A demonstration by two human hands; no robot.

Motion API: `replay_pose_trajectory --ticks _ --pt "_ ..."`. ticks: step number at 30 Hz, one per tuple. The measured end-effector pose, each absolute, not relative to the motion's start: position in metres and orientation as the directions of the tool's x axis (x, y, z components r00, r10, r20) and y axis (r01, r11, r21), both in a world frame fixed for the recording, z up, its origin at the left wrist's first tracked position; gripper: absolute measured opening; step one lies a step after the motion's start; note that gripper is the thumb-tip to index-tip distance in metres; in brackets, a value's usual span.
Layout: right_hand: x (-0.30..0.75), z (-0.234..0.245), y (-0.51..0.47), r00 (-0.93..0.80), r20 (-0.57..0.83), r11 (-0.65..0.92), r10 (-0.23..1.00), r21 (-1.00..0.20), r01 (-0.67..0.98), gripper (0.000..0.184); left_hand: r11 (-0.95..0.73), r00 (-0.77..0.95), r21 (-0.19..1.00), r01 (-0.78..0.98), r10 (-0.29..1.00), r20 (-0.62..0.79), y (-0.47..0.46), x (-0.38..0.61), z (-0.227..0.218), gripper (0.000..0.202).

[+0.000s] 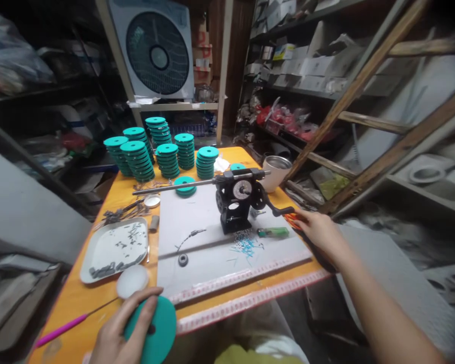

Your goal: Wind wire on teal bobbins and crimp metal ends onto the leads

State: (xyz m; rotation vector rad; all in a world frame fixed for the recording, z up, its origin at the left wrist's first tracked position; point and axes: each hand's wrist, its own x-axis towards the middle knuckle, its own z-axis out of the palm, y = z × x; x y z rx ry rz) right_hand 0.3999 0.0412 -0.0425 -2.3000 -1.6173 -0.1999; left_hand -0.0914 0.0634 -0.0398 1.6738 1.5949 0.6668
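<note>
My left hand [123, 323] grips a flat green disc-shaped spool [161, 328] with a small centre hole, at the table's front edge. At the right edge, the fingers of my right hand [320, 232] close on an orange-handled tool [291, 220], whose far end is hidden. Those fingers are just beside the end of the crank on a black hand-cranked winding machine [235, 202]. A long metal rod [174, 187] runs leftward from this machine. Blue and silvery small pieces [246, 245] lie before it, with a green-handled tool [275, 232] beside them.
Several stacks of green spools [137, 159] stand at the table's back left. A white tray [89, 253] of grey bits, a white round lid [132, 281] and a pink-handled thin tool [62, 331] lie left. Behind are a cup [275, 174], a fan [157, 55] and a wooden ladder [349, 101].
</note>
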Motion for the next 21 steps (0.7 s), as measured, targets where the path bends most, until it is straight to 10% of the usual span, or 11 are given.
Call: replay_pose_trajectory --ticks 6,10,15,21 --pt "0.396 -0.015 0.033 0.503 0.370 -0.428 0.781 -0.269 0.863 0.049 0.066 0.082 0.834 0.548 0.988 -0.132 0.055 -0.083 -0.030 0.047" --pt "0.341 0.010 -0.003 0.599 0.219 -0.214 0.771 -0.795 0.567 0.054 0.097 0.068 0.837 0.538 0.985 -0.157 0.055 -0.086 -0.031 0.044" --pt "0.202 -0.001 -0.008 -0.182 -0.323 -0.319 0.929 -0.946 0.047 0.055 0.071 0.024 0.832 0.550 0.995 -0.101 0.053 -0.087 -0.030 0.041" --pt "0.120 -0.020 0.026 -0.601 -0.371 -0.484 0.708 -0.875 -0.031 0.055 0.099 -0.051 0.865 0.491 0.995 -0.085 0.048 -0.090 -0.035 0.044"
